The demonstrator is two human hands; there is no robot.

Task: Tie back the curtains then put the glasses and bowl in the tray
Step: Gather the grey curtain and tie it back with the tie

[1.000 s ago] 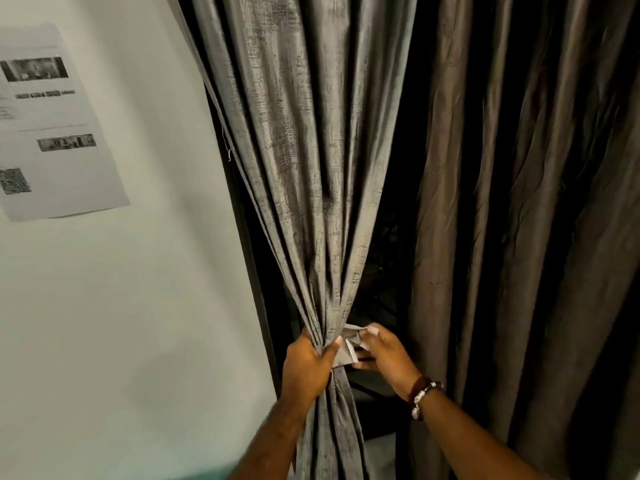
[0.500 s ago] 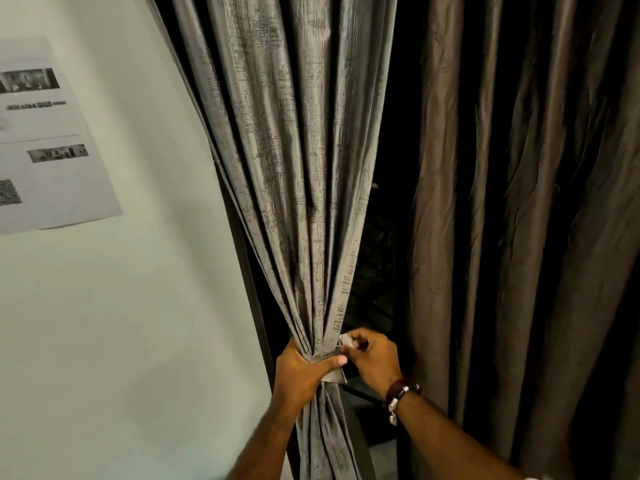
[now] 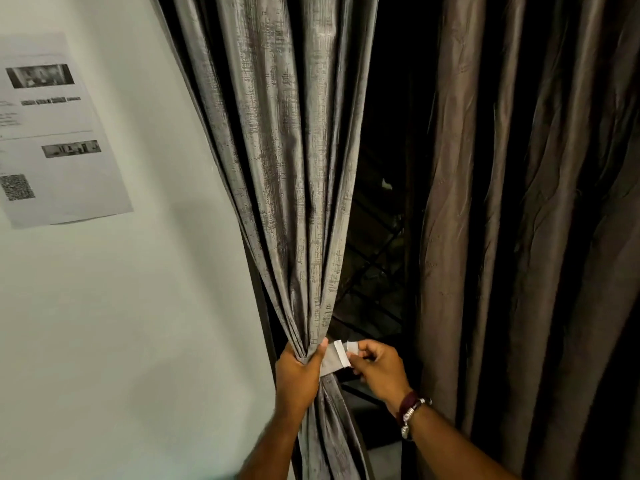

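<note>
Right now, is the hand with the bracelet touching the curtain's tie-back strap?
Touching. The head view shows the right hand pinching the free end of the tie-back strap, while the left hand grips the gathered curtain.

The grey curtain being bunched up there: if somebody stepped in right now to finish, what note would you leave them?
Left hand: grips the gathered textured grey curtain at its waist.
Right hand: pinches the loose end of the grey fabric tie-back strap with white patches, beside the bunch.
Done: this curtain is gathered, strap not yet fastened.
Left: fasten the strap, tie back the smooth brown curtain hanging loose on the right, then load the glasses and bowl into the tray; none of those are in view.
</note>
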